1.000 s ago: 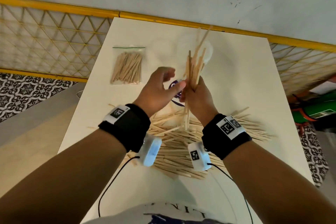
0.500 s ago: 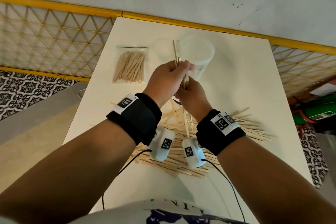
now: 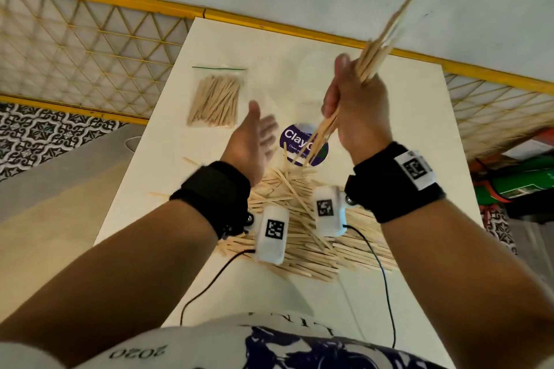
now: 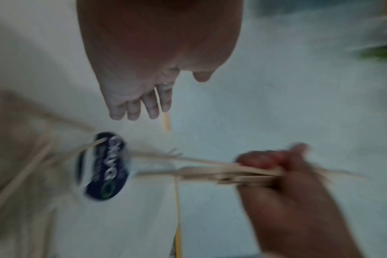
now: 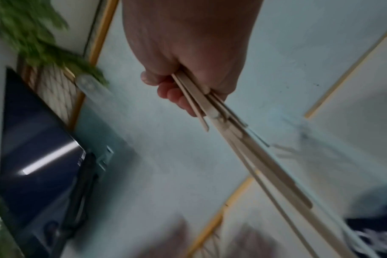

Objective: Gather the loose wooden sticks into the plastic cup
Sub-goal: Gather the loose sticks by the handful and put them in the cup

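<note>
A bundle of wooden sticks (image 3: pixel 378 51) was held in the right hand (image 3: pixel 356 111), whose fingers (image 5: pixel 179 97) were curled tight round its middle; the upper ends were pointed toward one o'clock above the far edge of the surface (image 3: pixel 389 135), the lower ends toward seven o'clock, over a purple label (image 3: pixel 302 144). The bundle was raised clear of the surface. The left hand (image 3: pixel 251 144) was recorded at nine o'clock of the right hand, apart from it, palm turned inward, fingers (image 4: pixel 132 108) extended and relaxed; a single stick (image 4: pixel 164 111) was seen against them in the left wrist view, though whether it was pinched could not be told through the blur. The plastic cup (image 3: pixel 305 117) was located at the centre of the surface, between the two hands and beyond them; it was transparent and faint, known chiefly by the purple label on it, and its rim could not be made out clearly. A pile of loose sticks (image 3: pixel 299 234) was spread at six o'clock of the cup, beneath both wrists. A clear zip bag of sticks (image 3: pixel 214 99) was laid flat at ten o'clock of the cup, well apart. A yellow lattice railing (image 3: pixel 90 48) was noted beyond the surface.
</note>
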{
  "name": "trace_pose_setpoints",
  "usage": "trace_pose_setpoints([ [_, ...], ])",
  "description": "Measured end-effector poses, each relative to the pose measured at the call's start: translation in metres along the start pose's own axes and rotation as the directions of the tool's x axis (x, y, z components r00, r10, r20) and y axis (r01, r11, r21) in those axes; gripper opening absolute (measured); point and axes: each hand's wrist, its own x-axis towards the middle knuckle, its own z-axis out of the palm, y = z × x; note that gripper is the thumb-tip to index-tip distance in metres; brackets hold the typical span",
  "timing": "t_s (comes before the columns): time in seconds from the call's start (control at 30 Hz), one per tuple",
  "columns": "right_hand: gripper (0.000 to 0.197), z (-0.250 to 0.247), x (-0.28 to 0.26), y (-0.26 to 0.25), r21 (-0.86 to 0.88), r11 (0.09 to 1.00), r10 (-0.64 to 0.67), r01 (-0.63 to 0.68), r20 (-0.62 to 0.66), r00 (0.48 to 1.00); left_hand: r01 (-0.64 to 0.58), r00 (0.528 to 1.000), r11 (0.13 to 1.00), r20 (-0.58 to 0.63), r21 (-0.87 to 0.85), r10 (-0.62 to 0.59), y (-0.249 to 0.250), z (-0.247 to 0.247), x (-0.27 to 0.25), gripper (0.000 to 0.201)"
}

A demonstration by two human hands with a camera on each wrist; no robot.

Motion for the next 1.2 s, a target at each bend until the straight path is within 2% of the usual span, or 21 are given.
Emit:
trace_pose_setpoints([
  [0.07, 0.042, 0.001, 0.006, -0.02, 0.196, 0.98, -0.041, 0.042, -0.009, 0.999, 0.179, 0.98, 0.966, -0.056, -0.185, -0.192, -0.021, -0.003, -0.003, 0.069],
  [0.13, 0.041, 0.007, 0.006, -0.026, 0.261, 0.964, -0.064, 0.053, 0.035, 0.997, 0.264, 0.95, 0.898, -0.068, -0.352, -0.306, -0.033, 0.0, -0.004, 0.063],
  [0.27, 0.024, 0.02, -0.015, -0.001, 0.194, 0.979, 0.045, -0.07, 0.13, 0.991, 0.259, 0.956, 0.839, 0.007, -0.479, -0.292, -0.028, 0.018, -0.005, 0.047],
  [0.37, 0.022, 0.026, -0.035, 0.026, 0.179, 0.964, 0.162, -0.195, 0.184, 0.97, 0.243, 0.968, 0.884, 0.042, -0.399, -0.247, -0.024, 0.028, -0.003, 0.038],
  [0.43, 0.023, 0.028, -0.042, 0.037, 0.138, 0.969, 0.178, -0.207, 0.196, 0.964, 0.252, 0.967, 0.901, 0.053, -0.352, -0.25, -0.025, 0.028, -0.003, 0.038],
  [0.53, 0.014, 0.026, -0.042, 0.041, 0.132, 0.972, 0.163, -0.195, 0.221, 0.961, 0.275, 0.959, 0.891, 0.037, -0.362, -0.281, -0.031, 0.022, 0.0, 0.032],
  [0.6, 0.019, 0.023, -0.041, 0.043, 0.171, 0.957, 0.192, -0.236, 0.239, 0.952, 0.269, 0.962, 0.891, 0.053, -0.365, -0.269, -0.033, 0.02, 0.003, 0.036],
  [0.67, 0.012, 0.024, -0.037, 0.044, 0.092, 0.967, 0.213, -0.238, 0.226, 0.951, 0.266, 0.964, 0.911, 0.1, -0.316, -0.247, -0.031, 0.024, 0.005, 0.044],
  [0.73, 0.01, 0.023, -0.021, 0.041, -0.022, 0.984, 0.179, -0.177, 0.154, 0.972, 0.253, 0.966, 0.954, 0.102, -0.163, -0.238, -0.024, 0.025, 0.007, 0.039],
  [0.8, 0.008, 0.018, 0.011, 0.026, 0.002, 0.998, 0.058, -0.058, 0.028, 0.998, 0.152, 0.987, 0.978, 0.037, 0.143, -0.158, -0.016, 0.014, 0.018, 0.045],
  [0.83, 0.009, 0.013, 0.03, 0.015, 0.05, 0.999, -0.005, 0.007, -0.047, 0.999, 0.049, 0.998, 0.921, 0.008, 0.385, -0.057, -0.012, 0.002, 0.024, 0.048],
  [0.87, 0.01, 0.007, 0.05, 0.005, 0.102, 0.992, -0.059, 0.07, -0.113, 0.992, -0.058, 0.997, 0.779, -0.004, 0.624, 0.077, -0.012, -0.015, 0.031, 0.049],
  [0.9, 0.011, 0.001, 0.069, -0.005, 0.138, 0.982, -0.108, 0.132, -0.165, 0.98, -0.117, 0.983, 0.598, 0.005, 0.793, 0.186, -0.012, -0.036, 0.038, 0.049],
  [0.93, 0.012, -0.003, 0.086, -0.009, 0.141, 0.975, -0.142, 0.172, -0.201, 0.969, -0.131, 0.971, 0.451, 0.022, 0.883, 0.239, -0.015, -0.059, 0.045, 0.056],
  [1.0, 0.014, -0.006, 0.109, -0.002, 0.081, 0.985, -0.133, 0.152, -0.21, 0.969, -0.118, 0.971, 0.202, 0.07, 0.972, 0.23, -0.028, -0.101, 0.052, 0.076],
  [1.07, 0.015, -0.005, 0.12, 0.016, 0.024, 0.999, -0.03, 0.034, -0.142, 0.989, -0.158, 0.972, -0.049, 0.164, 0.986, 0.168, -0.047, -0.133, 0.048, 0.085],
  [1.13, 0.016, -0.007, 0.122, 0.032, -0.037, 0.999, 0.026, -0.028, -0.052, 0.998, -0.233, 0.957, -0.182, 0.259, 0.955, 0.133, -0.059, -0.152, 0.035, 0.089],
  [1.2, 0.022, -0.014, 0.119, 0.037, -0.073, 0.996, -0.045, 0.042, -0.04, 0.998, -0.286, 0.94, -0.235, 0.319, 0.929, 0.119, -0.064, -0.165, 0.021, 0.095],
])
